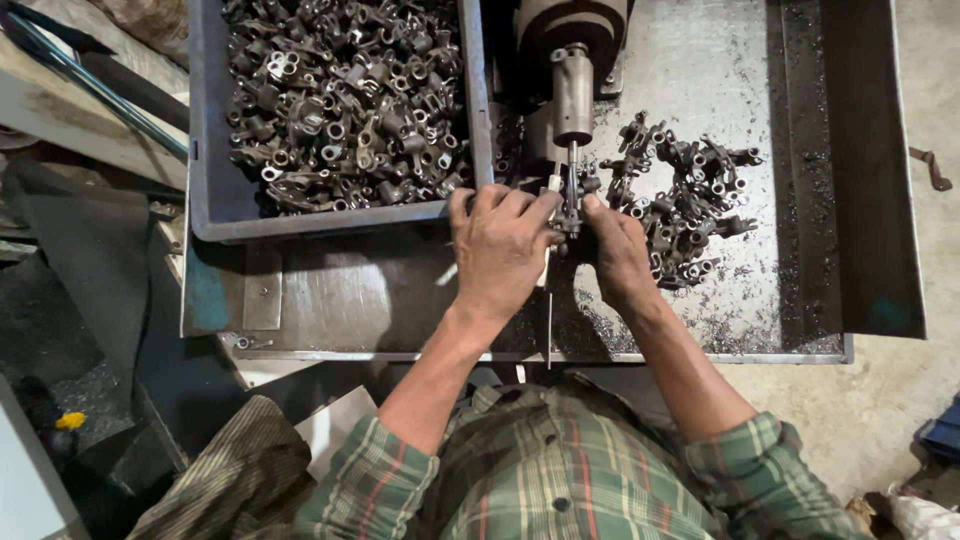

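Steel-grey forked casting (571, 205) pinched in both grips, left hand (500, 245) and right hand (618, 250), beneath cylindrical machine spindle (572, 95); loose castings (690, 200) heaped right.

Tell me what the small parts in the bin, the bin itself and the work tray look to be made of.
Small parts: likely cast or forged steel, dull dark grey with brighter bored holes. Bin: probably plastic, matte blue-grey with rounded rim. Work tray: sheet steel, scuffed, strewn with dark swarf.

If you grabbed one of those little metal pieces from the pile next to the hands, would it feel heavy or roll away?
Each piece in the loose pile looks like solid dark metal, so it is probably heavy for its size and stiff. The knobbly, forked shapes would likely stop it rolling; it may snag its neighbours instead. The surfaces look dull and grimy, perhaps a bit greasy in the fingers.
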